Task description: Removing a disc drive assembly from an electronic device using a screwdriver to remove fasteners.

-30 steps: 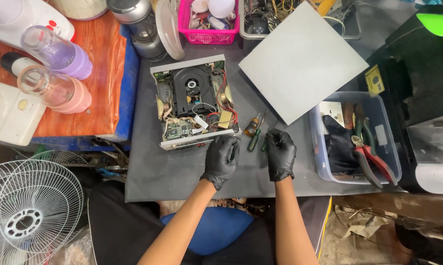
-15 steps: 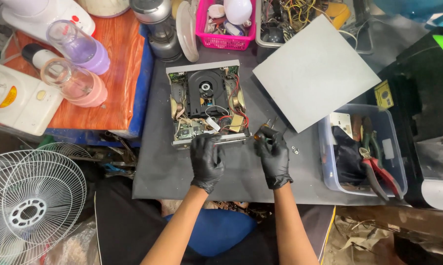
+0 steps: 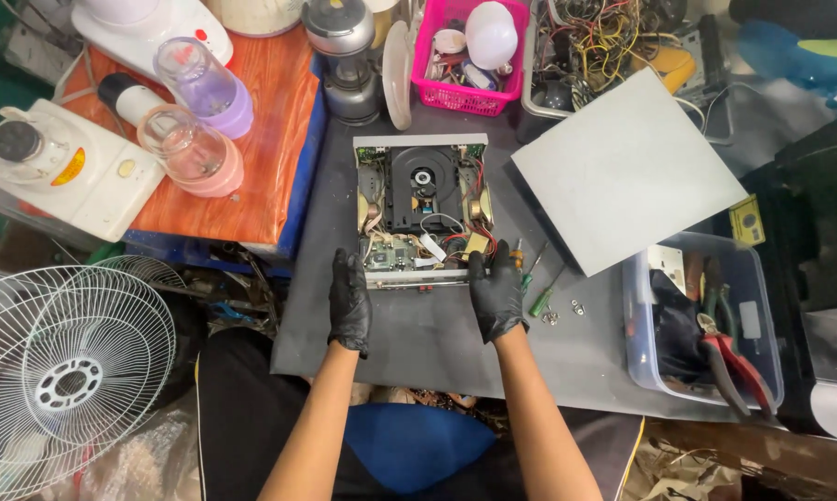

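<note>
An opened disc player (image 3: 425,209) lies on the dark mat (image 3: 437,343), its circuit board, wires and black disc drive exposed. My left hand (image 3: 350,301), in a black glove, grips the player's near-left corner. My right hand (image 3: 495,292), also gloved, grips the near-right corner. Two screwdrivers (image 3: 535,278) with green handles lie just right of my right hand, with a few small screws (image 3: 562,314) beside them. The player's grey cover panel (image 3: 627,172) rests to the right.
A clear bin (image 3: 706,325) with pliers stands at right. A pink basket (image 3: 474,51), a box of tangled wires (image 3: 604,42) and a metal lamp (image 3: 344,56) line the back. Blender parts (image 3: 191,121) sit on the orange table at left. A white fan grille (image 3: 61,380) is bottom left.
Both hands moved apart from near the screwdrivers to the player's two near corners. The player now sits squarer to me. The screwdrivers lie released on the mat.
</note>
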